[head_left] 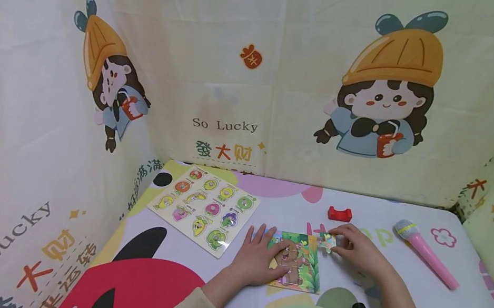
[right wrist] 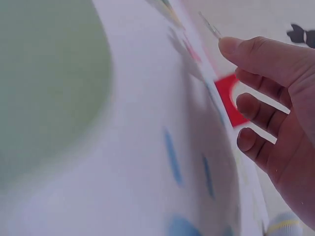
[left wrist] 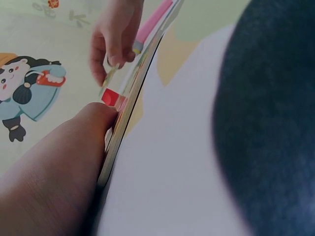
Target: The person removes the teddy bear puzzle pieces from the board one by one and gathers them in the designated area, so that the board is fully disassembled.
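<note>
A square jigsaw puzzle [head_left: 308,269] with a brown animal among green leaves lies on the table. My left hand [head_left: 258,257] rests on its left side, fingers spread and straight, covering part of the picture. Just off the puzzle's upper right corner, my right hand [head_left: 359,249] pinches a puzzle piece [head_left: 327,242] between thumb and fingertips. Seen edge-on in the right wrist view, the thin piece [right wrist: 209,24] sticks out past the thumb, above the table. The left wrist view shows the puzzle's edge [left wrist: 120,142] beside the left thumb.
A fruit picture board [head_left: 205,209] lies at the back left. Behind the right hand stands a small red block-like object [head_left: 339,214]. To the right lies a pink toy microphone [head_left: 428,253]. Printed curtains [head_left: 276,84] enclose the table's back and sides.
</note>
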{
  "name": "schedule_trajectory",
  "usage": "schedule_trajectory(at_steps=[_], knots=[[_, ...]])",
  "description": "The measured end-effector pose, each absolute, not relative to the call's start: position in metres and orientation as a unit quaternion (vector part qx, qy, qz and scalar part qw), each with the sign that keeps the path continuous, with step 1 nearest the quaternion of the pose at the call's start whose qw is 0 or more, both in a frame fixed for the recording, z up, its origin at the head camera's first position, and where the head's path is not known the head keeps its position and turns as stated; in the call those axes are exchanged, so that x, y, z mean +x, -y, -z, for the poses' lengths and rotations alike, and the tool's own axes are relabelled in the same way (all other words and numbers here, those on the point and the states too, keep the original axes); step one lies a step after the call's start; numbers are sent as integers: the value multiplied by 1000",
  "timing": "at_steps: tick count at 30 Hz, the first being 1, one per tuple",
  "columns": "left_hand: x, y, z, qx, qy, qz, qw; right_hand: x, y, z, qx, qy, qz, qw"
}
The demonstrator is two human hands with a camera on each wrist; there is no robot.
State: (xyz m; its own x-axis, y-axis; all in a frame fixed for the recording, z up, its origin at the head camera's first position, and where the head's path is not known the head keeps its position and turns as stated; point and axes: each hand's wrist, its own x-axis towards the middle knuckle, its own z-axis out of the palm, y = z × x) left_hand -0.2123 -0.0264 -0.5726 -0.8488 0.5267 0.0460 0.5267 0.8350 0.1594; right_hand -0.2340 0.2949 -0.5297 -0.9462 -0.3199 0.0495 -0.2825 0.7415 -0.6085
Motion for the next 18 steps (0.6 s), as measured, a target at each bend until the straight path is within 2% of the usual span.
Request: schedule_trajectory(at_steps=[14, 18], knots=[[-212, 26, 573, -277, 957, 83, 4, -227, -374, 519, -106, -947, 295, 67], [-211, 26, 572, -277, 957, 86, 5, -227, -396, 524, -111, -950, 287, 53]])
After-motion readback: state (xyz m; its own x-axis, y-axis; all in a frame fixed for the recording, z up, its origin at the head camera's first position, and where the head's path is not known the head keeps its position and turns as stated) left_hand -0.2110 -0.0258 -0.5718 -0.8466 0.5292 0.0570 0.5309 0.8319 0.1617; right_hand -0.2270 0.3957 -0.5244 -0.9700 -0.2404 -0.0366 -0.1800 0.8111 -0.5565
